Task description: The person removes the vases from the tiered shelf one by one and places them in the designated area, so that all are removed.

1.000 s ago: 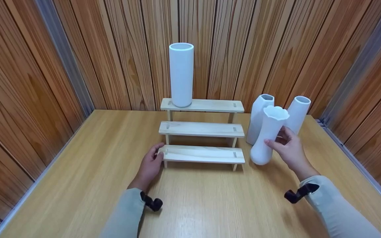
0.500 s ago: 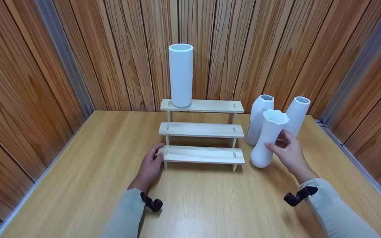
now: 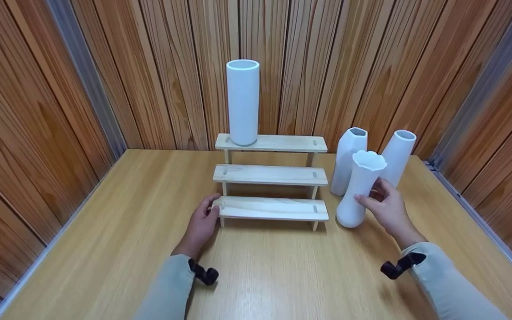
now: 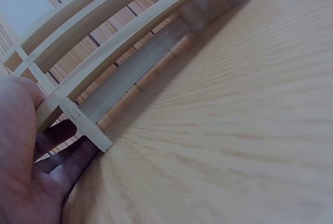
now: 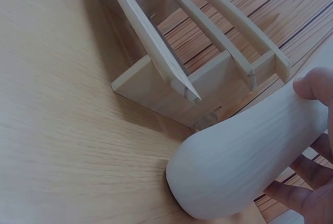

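Observation:
My right hand grips a white vase with a scalloped rim around its narrow middle, thumb in front and fingers behind. The vase stands nearly upright, its rounded base close over the table in the right wrist view. At the left end of the lowest step of a three-tier wooden stand is my left hand. The left wrist view shows its thumb over the board's end and its fingers curled round by the side leg. A tall white cylindrical vase stands on the top step's left side.
Behind the held vase, to the right of the stand, are a faceted white vase and a tapered white vase, partly hidden. All stand on a wooden table. Wood-panelled walls enclose its back and sides.
My right hand has lowered the scalloped vase slightly, toward the table and toward me. My left hand keeps its place on the stand.

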Tool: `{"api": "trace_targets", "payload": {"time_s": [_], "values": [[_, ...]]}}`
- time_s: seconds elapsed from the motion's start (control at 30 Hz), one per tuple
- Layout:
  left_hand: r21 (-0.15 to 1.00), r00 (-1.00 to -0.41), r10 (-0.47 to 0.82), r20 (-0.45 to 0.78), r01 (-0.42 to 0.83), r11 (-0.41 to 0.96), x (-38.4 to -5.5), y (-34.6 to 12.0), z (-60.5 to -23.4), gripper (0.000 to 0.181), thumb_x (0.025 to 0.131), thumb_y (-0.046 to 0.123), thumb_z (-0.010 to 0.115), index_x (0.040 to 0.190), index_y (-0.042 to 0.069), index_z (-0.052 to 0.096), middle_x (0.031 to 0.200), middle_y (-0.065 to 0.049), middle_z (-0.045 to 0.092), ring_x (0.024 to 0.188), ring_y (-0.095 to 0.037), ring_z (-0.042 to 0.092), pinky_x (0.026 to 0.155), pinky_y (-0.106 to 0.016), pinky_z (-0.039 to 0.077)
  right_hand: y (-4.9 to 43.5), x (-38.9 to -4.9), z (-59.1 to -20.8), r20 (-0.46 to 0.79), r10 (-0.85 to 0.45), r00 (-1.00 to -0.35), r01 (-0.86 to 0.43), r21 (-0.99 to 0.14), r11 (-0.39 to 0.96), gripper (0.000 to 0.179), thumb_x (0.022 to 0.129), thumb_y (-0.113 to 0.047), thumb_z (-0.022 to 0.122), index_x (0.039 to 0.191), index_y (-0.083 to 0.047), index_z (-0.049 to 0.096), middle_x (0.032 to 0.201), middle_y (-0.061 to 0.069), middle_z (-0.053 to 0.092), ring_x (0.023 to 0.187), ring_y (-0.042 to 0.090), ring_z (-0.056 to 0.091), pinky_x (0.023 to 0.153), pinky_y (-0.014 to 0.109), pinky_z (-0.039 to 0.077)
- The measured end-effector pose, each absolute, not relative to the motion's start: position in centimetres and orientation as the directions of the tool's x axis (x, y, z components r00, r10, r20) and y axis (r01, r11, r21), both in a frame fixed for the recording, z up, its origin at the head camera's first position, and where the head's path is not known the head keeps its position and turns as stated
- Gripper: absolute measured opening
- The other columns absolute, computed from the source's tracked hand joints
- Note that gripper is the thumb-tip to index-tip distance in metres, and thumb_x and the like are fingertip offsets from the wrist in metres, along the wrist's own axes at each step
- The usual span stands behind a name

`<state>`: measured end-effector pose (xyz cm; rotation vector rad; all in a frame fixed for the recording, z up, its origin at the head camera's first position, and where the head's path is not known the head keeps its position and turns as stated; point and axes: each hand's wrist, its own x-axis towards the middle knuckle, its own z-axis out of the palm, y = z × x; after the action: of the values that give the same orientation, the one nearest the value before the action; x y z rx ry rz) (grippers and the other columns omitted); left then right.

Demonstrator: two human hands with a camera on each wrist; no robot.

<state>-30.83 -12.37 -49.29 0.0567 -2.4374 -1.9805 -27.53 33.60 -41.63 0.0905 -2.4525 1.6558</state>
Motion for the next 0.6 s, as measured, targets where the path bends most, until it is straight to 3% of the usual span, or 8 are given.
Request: {"api": "trace_targets", "payload": {"time_s": [0.23, 0.6], "values": [[0.979, -0.999, -0.026, 0.044, 0.038, 0.201, -30.83, -12.40, -49.61, 0.042, 0.106, 0.021, 0.048, 0.147, 0.016, 0.049, 0.153, -0.008, 0.045, 0.136, -0.026, 0.044, 0.114, -0.048, 0.036, 33.59, -27.68, -41.79, 0.192, 0.049, -0.980, -0.159, -0.910, 0.382, 0.084, 0.093, -0.035, 0.074, 0.157, -0.007, 0.028, 0.154, 0.020, 0.040, 0.136, 0.038, 0.044, 0.113, 0.057, 0.036], [0.981, -1.000, -0.023, -0.018, -0.022, 0.193, -30.68, -12.35, -49.10, 0.041, 0.107, 0.027, 0.047, 0.148, 0.023, 0.048, 0.152, -0.001, 0.044, 0.135, -0.023, 0.044, 0.113, -0.047, 0.039, 34.00, -27.61, -42.22, 0.186, 0.031, -0.982, -0.161, -0.914, 0.373, 0.092, 0.092, -0.038, 0.074, 0.161, -0.014, 0.018, 0.160, 0.015, 0.033, 0.140, 0.038, 0.039, 0.114, 0.059, 0.033]]}}
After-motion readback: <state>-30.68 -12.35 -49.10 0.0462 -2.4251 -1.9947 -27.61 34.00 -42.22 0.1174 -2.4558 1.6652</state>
